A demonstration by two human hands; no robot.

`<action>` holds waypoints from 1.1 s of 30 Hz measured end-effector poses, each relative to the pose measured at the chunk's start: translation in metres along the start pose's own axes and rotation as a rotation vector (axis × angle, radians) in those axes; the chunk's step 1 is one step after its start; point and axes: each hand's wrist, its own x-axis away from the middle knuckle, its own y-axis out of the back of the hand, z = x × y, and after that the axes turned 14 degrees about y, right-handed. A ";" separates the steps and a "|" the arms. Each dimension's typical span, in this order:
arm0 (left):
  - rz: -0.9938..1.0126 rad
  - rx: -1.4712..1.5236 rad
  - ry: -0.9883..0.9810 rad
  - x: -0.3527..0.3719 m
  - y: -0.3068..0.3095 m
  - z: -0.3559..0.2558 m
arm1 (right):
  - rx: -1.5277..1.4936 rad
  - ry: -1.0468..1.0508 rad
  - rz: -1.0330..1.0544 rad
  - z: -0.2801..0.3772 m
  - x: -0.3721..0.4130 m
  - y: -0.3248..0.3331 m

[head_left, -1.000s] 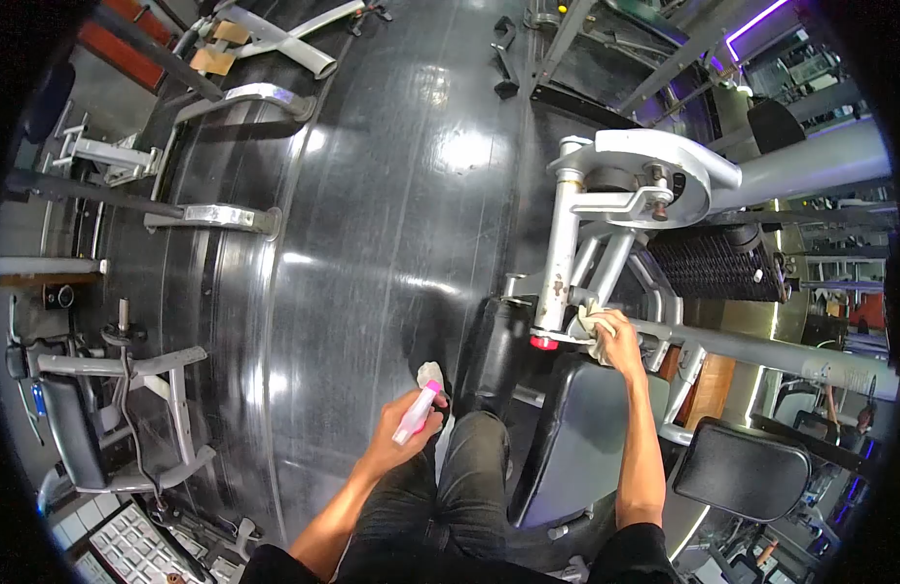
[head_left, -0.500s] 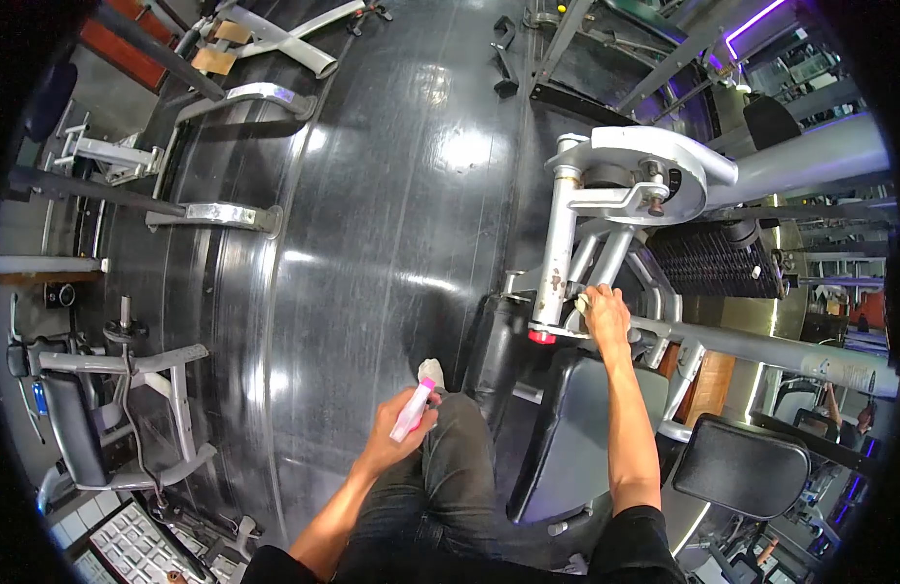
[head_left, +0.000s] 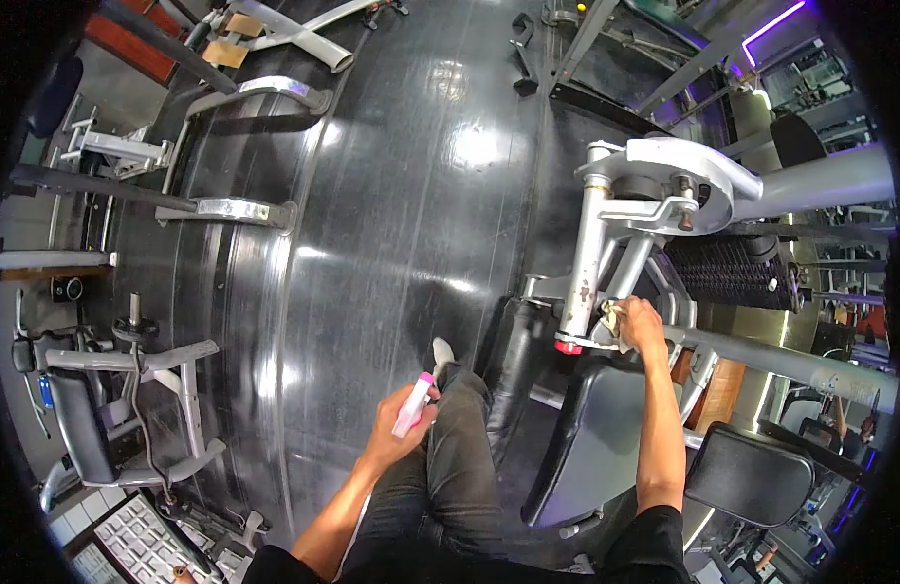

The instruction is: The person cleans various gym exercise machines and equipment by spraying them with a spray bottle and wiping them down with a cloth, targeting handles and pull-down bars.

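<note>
My left hand (head_left: 403, 424) is wrapped round a small white bottle with a pink cap (head_left: 413, 405), held over my thigh. At the grey exercise machine on the right, my right hand (head_left: 642, 325) is closed on a pale cloth (head_left: 611, 318). The cloth lies against the metal just right of the machine's upright silver lever (head_left: 585, 263), near its red end cap (head_left: 568, 346). Below that hand is a black padded seat (head_left: 598, 438), with a black roller pad (head_left: 516, 365) to its left.
A second black pad (head_left: 750, 473) stands at the lower right. Behind the lever is a black weight stack (head_left: 727, 273). Grey benches and frames (head_left: 240, 211) line the left side. Dark glossy floor (head_left: 391, 195) runs between the machines.
The view has shifted, so the machine appears further right and lower. More of the cloth shows at my right hand. My left hand still holds the bottle.
</note>
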 end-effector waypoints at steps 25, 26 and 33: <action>-0.003 0.085 -0.078 -0.080 0.095 -0.033 | -0.071 0.023 -0.129 0.137 0.033 0.116; 0.003 0.136 -0.045 -0.081 0.100 -0.028 | -0.128 0.077 -0.199 0.157 0.026 0.122; -0.254 0.130 0.009 -0.068 0.136 0.008 | -0.991 0.186 -0.006 0.249 -0.026 0.064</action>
